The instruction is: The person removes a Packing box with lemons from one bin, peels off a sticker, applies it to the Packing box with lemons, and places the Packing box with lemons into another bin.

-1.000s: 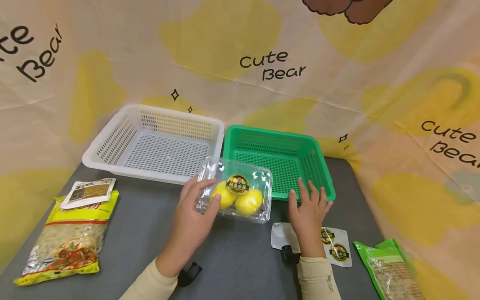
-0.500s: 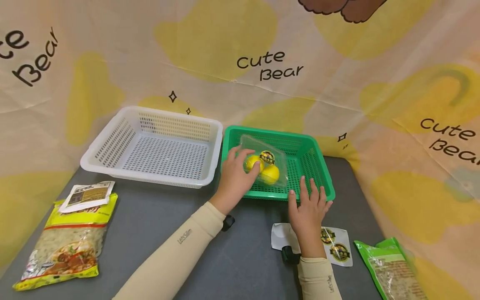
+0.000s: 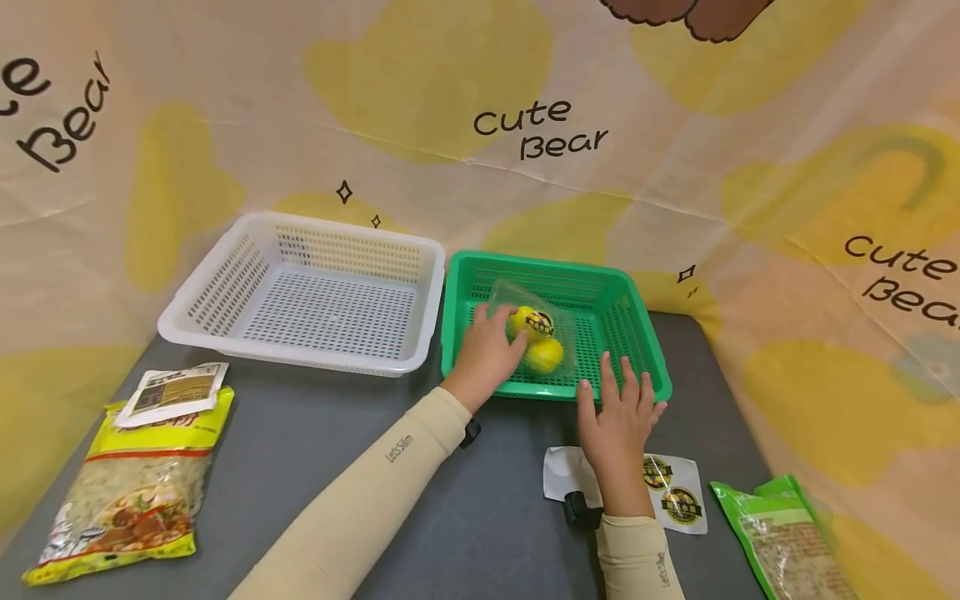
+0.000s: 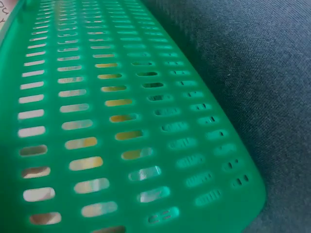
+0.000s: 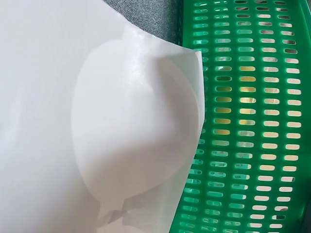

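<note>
Inside the green basket lies a clear plastic box with two yellow fruits showing and a round black-and-gold sticker on its lid. My left hand reaches over the basket's front left rim and holds the box by its left side, thumb toward the lid. The right hand has its fingers spread at the basket's front right rim; whether they touch it I cannot tell. Partly beneath that wrist is a white sticker sheet, large in the right wrist view. The left wrist view shows yellow through the basket's slots.
A white basket stands left of the green one. On the grey table's left lies a yellow food bag with a small sachet on it. A green bag is at the right edge. A patterned cloth hangs behind.
My left hand has carried the plastic box rightward from over the table into the green basket and lowered it there, now lying askew. The right hand has stayed nearly still.
</note>
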Action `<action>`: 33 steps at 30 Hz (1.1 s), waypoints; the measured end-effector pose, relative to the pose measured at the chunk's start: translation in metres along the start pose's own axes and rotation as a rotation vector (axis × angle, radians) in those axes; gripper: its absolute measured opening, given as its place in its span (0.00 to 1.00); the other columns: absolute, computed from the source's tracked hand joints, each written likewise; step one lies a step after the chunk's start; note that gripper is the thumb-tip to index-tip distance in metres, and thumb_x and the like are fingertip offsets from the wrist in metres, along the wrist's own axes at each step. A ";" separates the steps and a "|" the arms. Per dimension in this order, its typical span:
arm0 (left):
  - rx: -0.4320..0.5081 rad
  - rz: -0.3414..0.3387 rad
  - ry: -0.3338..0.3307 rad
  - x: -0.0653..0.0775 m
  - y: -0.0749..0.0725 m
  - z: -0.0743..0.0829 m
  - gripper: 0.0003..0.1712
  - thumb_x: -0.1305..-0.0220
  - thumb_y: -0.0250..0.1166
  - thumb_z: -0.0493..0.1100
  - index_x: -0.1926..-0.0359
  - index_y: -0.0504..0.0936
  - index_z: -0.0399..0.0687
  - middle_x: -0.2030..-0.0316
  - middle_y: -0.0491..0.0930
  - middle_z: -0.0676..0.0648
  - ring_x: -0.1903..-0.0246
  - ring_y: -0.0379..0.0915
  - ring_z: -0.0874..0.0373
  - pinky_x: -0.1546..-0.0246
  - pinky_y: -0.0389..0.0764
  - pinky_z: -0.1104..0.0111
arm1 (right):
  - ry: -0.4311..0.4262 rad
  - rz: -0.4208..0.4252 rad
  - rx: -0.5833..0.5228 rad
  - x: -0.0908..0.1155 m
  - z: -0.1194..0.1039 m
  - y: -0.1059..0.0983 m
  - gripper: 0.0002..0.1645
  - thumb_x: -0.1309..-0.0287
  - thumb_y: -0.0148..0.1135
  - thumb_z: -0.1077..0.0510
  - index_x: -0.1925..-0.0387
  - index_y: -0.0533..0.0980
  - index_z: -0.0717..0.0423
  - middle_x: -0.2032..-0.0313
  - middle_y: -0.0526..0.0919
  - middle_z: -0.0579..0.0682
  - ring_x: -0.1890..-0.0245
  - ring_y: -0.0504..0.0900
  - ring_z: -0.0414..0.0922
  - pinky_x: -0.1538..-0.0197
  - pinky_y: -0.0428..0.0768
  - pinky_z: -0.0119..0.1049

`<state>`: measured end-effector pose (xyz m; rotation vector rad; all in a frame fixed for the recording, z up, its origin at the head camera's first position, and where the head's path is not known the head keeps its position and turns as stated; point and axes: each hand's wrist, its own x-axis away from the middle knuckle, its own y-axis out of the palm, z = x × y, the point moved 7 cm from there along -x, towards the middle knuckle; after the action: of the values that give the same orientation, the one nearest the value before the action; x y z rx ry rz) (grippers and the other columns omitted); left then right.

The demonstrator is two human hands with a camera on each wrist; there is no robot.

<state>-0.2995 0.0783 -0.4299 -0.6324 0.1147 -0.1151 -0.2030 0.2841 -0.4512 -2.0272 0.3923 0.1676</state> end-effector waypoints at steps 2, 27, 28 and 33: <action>-0.025 -0.024 -0.023 0.000 0.002 -0.002 0.28 0.21 0.62 0.48 0.27 0.74 0.44 0.25 0.59 0.30 0.52 0.79 0.37 0.53 0.83 0.52 | 0.003 -0.003 -0.001 0.000 0.001 0.000 0.38 0.17 0.46 0.40 0.16 0.57 0.49 0.18 0.52 0.61 0.18 0.38 0.66 0.27 0.29 0.75; -0.287 -0.035 0.027 0.002 0.013 0.005 0.29 0.21 0.60 0.51 0.30 0.78 0.36 0.26 0.64 0.30 0.33 0.63 0.32 0.42 0.79 0.48 | 0.009 -0.008 -0.018 0.001 0.007 -0.002 0.39 0.18 0.47 0.39 0.17 0.59 0.52 0.18 0.53 0.63 0.18 0.38 0.66 0.27 0.27 0.74; -0.287 -0.020 0.048 0.002 0.013 0.007 0.29 0.21 0.60 0.51 0.30 0.77 0.36 0.25 0.62 0.31 0.31 0.61 0.32 0.40 0.78 0.49 | 0.009 -0.008 -0.016 0.002 0.007 -0.003 0.39 0.18 0.47 0.39 0.17 0.59 0.52 0.18 0.53 0.62 0.18 0.38 0.66 0.27 0.28 0.74; -0.234 0.100 0.209 0.009 0.005 0.019 0.33 0.20 0.59 0.54 0.22 0.70 0.45 0.18 0.53 0.38 0.22 0.50 0.37 0.29 0.68 0.46 | 0.011 -0.017 -0.001 0.002 0.006 -0.005 0.39 0.18 0.47 0.40 0.17 0.59 0.53 0.18 0.52 0.63 0.18 0.38 0.67 0.27 0.29 0.75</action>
<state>-0.2878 0.0924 -0.4181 -0.8454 0.3655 -0.0710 -0.1992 0.2910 -0.4499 -2.0323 0.3825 0.1460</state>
